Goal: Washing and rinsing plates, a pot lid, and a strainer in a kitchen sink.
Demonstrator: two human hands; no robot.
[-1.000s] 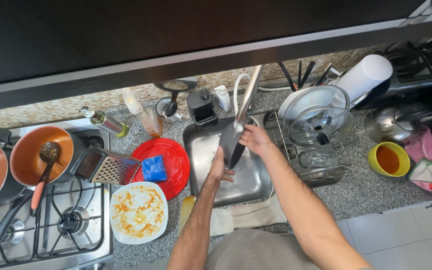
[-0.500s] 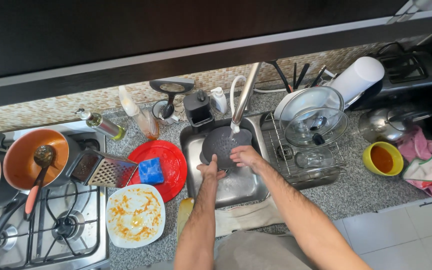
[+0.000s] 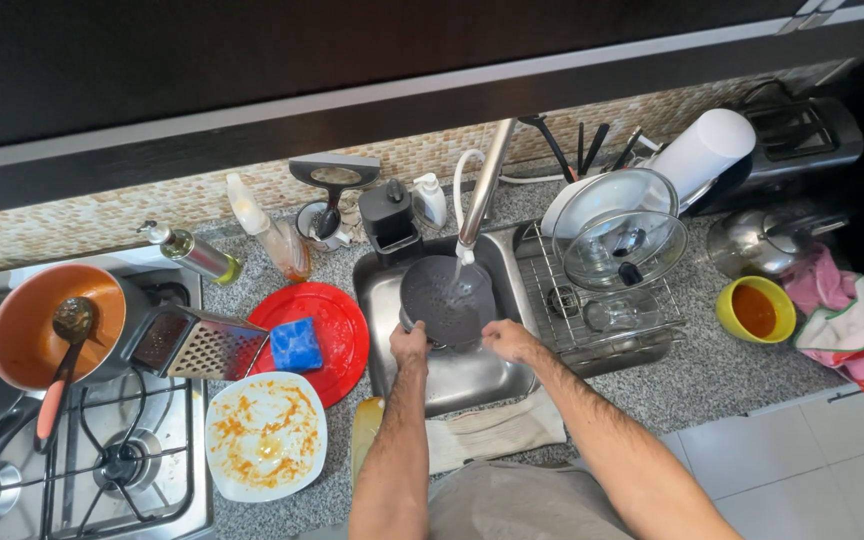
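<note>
Stove side: an orange pot (image 3: pixel 37 325) with a spoon in it stands on the gas hob (image 3: pixel 102 460), a metal box grater (image 3: pixel 197 345) lying just beside it.
Counter left of sink: a white plate (image 3: pixel 265 435) smeared with orange sauce sits near a red plate (image 3: pixel 337 335) that carries a blue sponge (image 3: pixel 297 344).
Left hand (image 3: pixel 410 345): closed on the lower left rim of the dark perforated strainer (image 3: pixel 447 300).
Strainer position: tilted up over the steel sink (image 3: pixel 472 375), directly below the tap (image 3: pixel 482 190), with water running onto it.
Right hand (image 3: pixel 508 338): gripping the lower right rim, thumb side hard to make out.
Handling judgement: it looks light and stiff, probably plastic or thin coated metal; wet, so likely slippery. The rim at two opposite points seems the surest hold, as the holes give little purchase.
Right of sink: a dish rack (image 3: pixel 602 300) holds a glass lid (image 3: pixel 620 228); a yellow bowl (image 3: pixel 755 308) stands well apart.
</note>
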